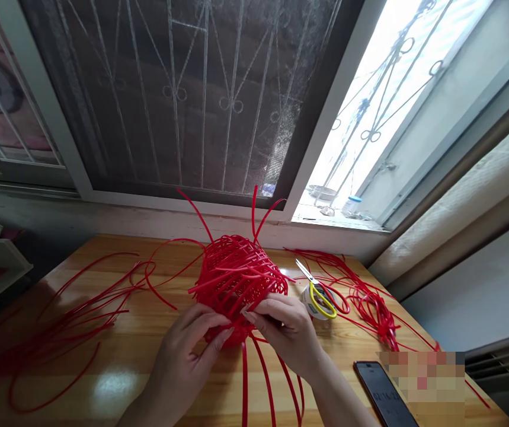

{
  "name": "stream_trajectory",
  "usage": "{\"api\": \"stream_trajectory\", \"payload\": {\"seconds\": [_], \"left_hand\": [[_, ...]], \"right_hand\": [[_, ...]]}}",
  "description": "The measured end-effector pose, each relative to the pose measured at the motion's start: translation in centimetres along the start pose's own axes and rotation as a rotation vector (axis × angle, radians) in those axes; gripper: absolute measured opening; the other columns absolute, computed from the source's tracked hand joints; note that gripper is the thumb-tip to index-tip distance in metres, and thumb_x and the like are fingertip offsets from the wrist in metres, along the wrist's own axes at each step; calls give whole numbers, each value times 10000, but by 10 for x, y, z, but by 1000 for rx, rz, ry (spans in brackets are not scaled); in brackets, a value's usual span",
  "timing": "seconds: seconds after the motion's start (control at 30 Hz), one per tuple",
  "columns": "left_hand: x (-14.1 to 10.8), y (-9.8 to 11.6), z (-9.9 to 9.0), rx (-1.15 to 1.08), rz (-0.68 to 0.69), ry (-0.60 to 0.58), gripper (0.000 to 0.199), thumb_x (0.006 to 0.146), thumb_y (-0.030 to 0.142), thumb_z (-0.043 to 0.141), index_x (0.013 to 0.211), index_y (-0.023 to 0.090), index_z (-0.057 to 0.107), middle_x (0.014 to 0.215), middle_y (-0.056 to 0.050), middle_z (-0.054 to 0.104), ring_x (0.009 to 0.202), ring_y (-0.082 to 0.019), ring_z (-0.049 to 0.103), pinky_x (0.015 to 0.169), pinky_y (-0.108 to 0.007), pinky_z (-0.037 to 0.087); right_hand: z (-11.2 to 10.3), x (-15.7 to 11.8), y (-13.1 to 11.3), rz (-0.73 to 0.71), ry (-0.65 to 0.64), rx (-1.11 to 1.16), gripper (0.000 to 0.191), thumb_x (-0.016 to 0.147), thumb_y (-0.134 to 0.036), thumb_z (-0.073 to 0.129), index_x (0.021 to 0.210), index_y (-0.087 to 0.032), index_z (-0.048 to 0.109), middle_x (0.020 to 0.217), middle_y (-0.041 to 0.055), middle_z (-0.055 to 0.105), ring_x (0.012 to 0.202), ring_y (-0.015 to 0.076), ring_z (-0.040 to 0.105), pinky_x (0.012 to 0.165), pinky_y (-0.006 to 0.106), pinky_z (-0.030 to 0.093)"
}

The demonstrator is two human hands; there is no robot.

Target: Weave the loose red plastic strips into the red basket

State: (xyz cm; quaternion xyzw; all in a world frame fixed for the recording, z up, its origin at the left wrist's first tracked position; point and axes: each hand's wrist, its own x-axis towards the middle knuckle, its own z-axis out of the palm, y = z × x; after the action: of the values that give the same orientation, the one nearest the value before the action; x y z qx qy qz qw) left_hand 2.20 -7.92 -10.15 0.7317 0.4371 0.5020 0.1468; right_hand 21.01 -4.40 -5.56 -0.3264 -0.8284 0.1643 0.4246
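A red woven basket (240, 267) made of thin plastic strips stands on the wooden table in front of me. Loose strip ends stick up from its far side, and others hang toward me from its near edge. My left hand (192, 350) pinches a red strip at the near left of the weave, thumb against fingers. Close beside it, my right hand (287, 326) is closed on the weave's near right, thumb and index finger pressed together. The fingers partly hide the exact spot they hold.
On the wooden table (160, 379), loose red strips (89, 308) spread at left and a bundle of strips (370, 308) lies at right. Scissors (320, 296) with yellow and red handles rest on a white roll (314, 305). A phone (381, 391) lies near right. Behind is a barred window (192, 107).
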Motion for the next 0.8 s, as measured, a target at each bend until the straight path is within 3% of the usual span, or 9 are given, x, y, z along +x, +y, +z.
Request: {"api": "stream_trajectory", "payload": {"seconds": [0.17, 0.33, 0.43, 0.63, 0.73, 0.8], "left_hand": [[14, 8, -14, 57, -4, -145, 89, 854, 214, 602, 886, 258, 673, 824, 5, 631, 749, -126, 623, 661, -197, 503], [22, 13, -15, 81, -72, -262, 86, 817, 145, 617, 767, 212, 638, 776, 3, 616, 668, -123, 590, 545, -189, 461], [20, 7, -12, 46, -27, -170, 87, 827, 142, 611, 769, 206, 621, 769, 4, 604, 660, -115, 584, 577, -195, 469], [11, -11, -1, -22, 254, 128, 148, 810, 73, 609, 817, 218, 630, 780, 1, 638, 734, -131, 585, 679, -232, 485], [8, -13, 7, 21, 297, 206, 166, 784, 54, 618, 805, 219, 625, 759, 10, 650, 735, -139, 560, 705, -253, 473], [7, -13, 10, 45, 311, 214, 196, 778, 29, 595, 813, 220, 624, 768, 9, 649, 751, -144, 551, 720, -262, 469]], "right_hand": [[0, 3, -4, 8, -34, 4, 269, 911, -268, 528, 692, -170, 651, 602, 13, 628, 550, 104, 509, 541, 223, 399], [2, 3, -5, 1, -61, -33, 296, 917, -286, 516, 676, -171, 643, 583, 4, 616, 546, 103, 499, 545, 226, 385], [2, 2, -5, 22, -107, -65, 289, 922, -297, 510, 702, -171, 647, 613, 10, 619, 567, 106, 503, 555, 228, 374], [-1, 1, -11, 66, -234, -125, 293, 949, -272, 448, 741, -170, 628, 713, 26, 623, 657, 118, 536, 610, 228, 385], [-3, 3, -14, 54, -271, -179, 299, 959, -275, 419, 767, -177, 626, 814, 48, 644, 760, 139, 566, 675, 243, 407], [-3, 3, -14, 56, -280, -204, 336, 970, -276, 385, 733, -178, 602, 777, 39, 629, 734, 136, 553, 669, 246, 401]]}}
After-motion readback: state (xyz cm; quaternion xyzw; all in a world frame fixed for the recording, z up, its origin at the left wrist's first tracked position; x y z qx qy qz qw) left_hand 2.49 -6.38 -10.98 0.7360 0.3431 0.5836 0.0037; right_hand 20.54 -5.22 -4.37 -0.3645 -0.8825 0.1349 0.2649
